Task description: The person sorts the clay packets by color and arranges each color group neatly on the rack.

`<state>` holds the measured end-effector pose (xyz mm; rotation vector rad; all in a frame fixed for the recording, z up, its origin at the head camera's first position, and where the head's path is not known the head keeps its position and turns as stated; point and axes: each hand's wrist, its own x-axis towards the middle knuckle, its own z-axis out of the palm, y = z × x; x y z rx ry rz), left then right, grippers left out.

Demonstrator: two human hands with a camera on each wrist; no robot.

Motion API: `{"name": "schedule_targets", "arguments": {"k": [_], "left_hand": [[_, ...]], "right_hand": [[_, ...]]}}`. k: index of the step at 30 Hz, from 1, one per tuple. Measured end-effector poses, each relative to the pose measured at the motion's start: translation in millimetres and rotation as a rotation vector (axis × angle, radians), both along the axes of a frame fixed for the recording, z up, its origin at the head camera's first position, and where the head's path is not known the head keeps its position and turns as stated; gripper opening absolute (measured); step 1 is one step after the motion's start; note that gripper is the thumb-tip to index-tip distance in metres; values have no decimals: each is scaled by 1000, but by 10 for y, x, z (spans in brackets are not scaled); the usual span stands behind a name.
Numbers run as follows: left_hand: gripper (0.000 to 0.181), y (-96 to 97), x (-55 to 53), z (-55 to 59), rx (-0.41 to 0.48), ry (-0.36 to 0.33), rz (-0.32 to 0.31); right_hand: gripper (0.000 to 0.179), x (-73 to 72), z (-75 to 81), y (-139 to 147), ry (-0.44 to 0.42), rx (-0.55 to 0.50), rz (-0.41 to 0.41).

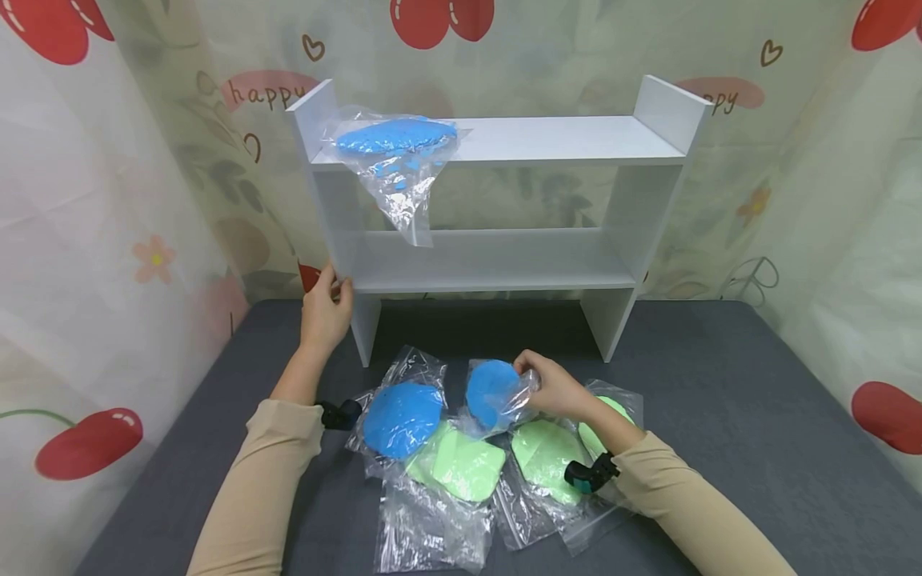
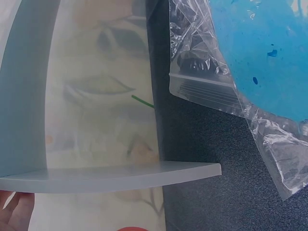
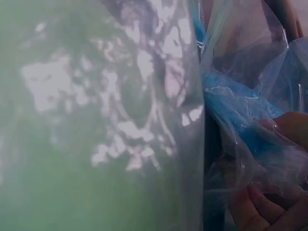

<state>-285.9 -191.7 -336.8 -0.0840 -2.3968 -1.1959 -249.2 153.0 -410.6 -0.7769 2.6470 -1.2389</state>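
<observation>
My right hand point(image 1: 551, 384) pinches the edge of a small clear zip bag with a round blue slab point(image 1: 491, 392) inside. In the right wrist view, fingers point(image 3: 291, 127) press into the crinkled plastic. My left hand point(image 1: 326, 316) rests against the outside of the left side panel of a white shelf point(image 1: 497, 260); its fingertips point(image 2: 19, 211) show beside that panel in the left wrist view. Another bagged blue slab point(image 1: 403, 420) lies close to the left wrist. Bagged green slabs point(image 1: 461, 464) are spread in front, one under the right forearm.
A larger bagged blue piece point(image 1: 396, 136) lies on the shelf's top board at the left, its bag hanging over the front edge. The shelf stands at the back of a dark grey table point(image 1: 720, 448). Printed curtains point(image 1: 144, 160) surround the table.
</observation>
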Motion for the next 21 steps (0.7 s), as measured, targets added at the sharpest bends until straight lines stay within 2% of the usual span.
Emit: {"name": "schedule_targets", "arguments": {"k": [6,14,21], "left_hand": [[49,-3,-1,-2,6,2,-1],[49,-2,6,-4,9,3,-7],[49,1,9,-1,8,7,-12]], "right_hand": [[34,5,43,51,20,-63,-12],[67,23,122,87,-73,-164,2],[46,62,202,116,-85,-216,25]]}}
